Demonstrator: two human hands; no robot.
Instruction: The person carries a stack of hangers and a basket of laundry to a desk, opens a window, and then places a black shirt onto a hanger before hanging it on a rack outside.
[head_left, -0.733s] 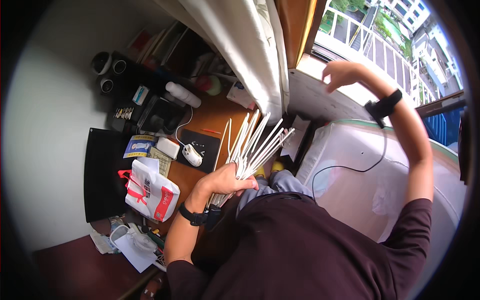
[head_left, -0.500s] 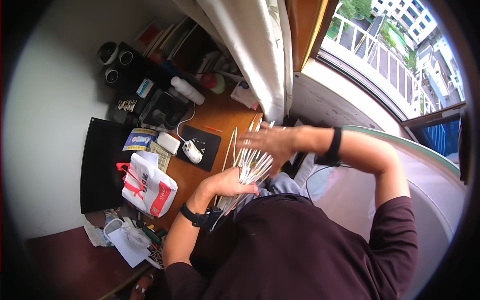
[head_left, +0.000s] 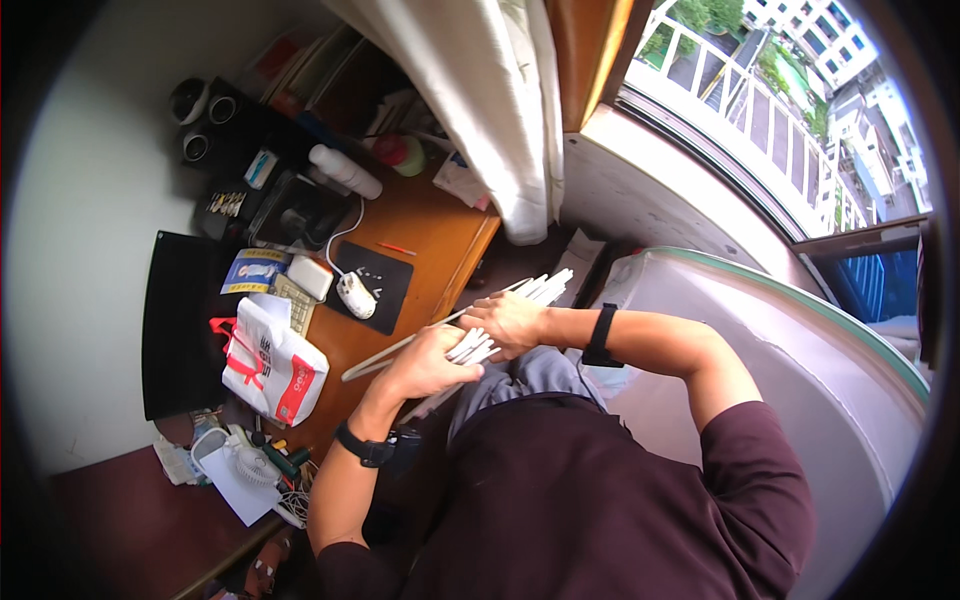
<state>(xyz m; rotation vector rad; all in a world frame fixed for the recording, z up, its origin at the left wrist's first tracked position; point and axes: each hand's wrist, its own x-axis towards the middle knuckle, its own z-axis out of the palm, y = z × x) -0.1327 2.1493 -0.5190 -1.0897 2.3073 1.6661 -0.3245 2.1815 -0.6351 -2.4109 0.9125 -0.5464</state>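
Note:
A bundle of thin white sticks [head_left: 546, 288] lies in my two hands above my lap, at the near edge of the desk. My left hand [head_left: 428, 364] is closed around part of it, and short stick ends show by its thumb. Just to the right, my right hand [head_left: 507, 322] wraps the bundle from above, with several ends poking out past it toward the window. A few longer sticks stretch out to the left, over the desk edge. The fingers hide the middle of the bundle. Dark straps circle both wrists.
On the wooden desk [head_left: 432, 262] are a white mouse [head_left: 356, 296] on a black mat [head_left: 390, 287], a red pen [head_left: 396, 249], a white bottle [head_left: 345, 172] and a white-red bag [head_left: 275, 365]. A dark monitor [head_left: 190, 330] stands left. A curtain [head_left: 500, 120] hangs ahead; a mesh-sided enclosure [head_left: 780, 340] is at right.
My right hand, spread and blurred over the sticks before, is now closed on them beside my left. The bundle has swung from steeply upright to slanting across, and the view has shifted slightly.

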